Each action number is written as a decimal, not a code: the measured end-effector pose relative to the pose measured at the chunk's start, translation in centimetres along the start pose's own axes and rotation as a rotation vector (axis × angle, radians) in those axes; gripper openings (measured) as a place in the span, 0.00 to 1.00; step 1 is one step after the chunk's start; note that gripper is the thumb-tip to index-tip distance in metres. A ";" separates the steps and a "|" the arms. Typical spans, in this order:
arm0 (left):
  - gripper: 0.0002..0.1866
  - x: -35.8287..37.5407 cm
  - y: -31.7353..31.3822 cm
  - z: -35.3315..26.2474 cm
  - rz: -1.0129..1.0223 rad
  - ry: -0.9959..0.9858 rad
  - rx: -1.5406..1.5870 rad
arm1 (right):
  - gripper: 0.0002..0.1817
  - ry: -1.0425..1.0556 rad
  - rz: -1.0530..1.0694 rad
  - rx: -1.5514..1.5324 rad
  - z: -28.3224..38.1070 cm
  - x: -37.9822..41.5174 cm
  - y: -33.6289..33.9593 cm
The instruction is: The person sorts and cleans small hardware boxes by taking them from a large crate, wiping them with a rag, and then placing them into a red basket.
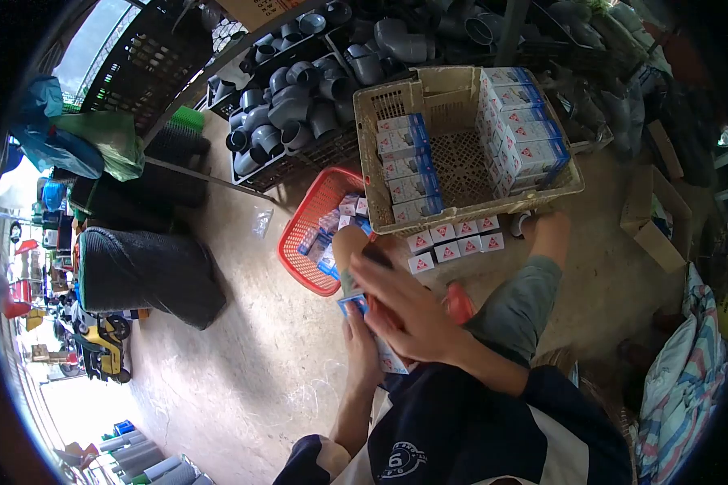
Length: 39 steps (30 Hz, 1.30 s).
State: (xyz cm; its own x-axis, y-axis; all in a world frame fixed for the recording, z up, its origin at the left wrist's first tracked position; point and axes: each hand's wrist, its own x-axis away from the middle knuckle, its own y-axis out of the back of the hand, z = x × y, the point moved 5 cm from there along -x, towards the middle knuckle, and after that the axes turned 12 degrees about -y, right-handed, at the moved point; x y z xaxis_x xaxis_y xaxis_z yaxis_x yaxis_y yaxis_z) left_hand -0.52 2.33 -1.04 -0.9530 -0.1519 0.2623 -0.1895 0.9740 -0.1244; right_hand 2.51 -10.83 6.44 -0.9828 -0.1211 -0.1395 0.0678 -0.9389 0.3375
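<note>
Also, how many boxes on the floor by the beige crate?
8: four in the inner row, nearest the crate, four in the outer row. The crate may hide more.

Holds left hand (361,339) low before the torso (469,428), thumb pointing away from the body, fingers closed in a grip. Reaches right hand (412,314) across beside it, fingers extended and slightly blurred, thumb apart. Brings both forearms (493,365) in from either side, elbows bent. Sits low, legs (526,299) folded and parted.
</note>
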 end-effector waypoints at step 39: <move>0.35 -1.8 -3.3 -1.4 0.053 -0.122 0.124 | 0.31 -0.489 0.076 -1.183 -5.9 6.4 0.9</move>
State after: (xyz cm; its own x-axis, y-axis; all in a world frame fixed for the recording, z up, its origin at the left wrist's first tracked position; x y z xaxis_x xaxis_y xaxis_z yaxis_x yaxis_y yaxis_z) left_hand 2.09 -0.33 0.23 -0.9826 -0.1273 0.1352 -0.1586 0.9540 -0.2544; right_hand -2.68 -14.36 0.36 -0.9132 -0.2926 0.2838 -0.0108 -0.6787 -0.7344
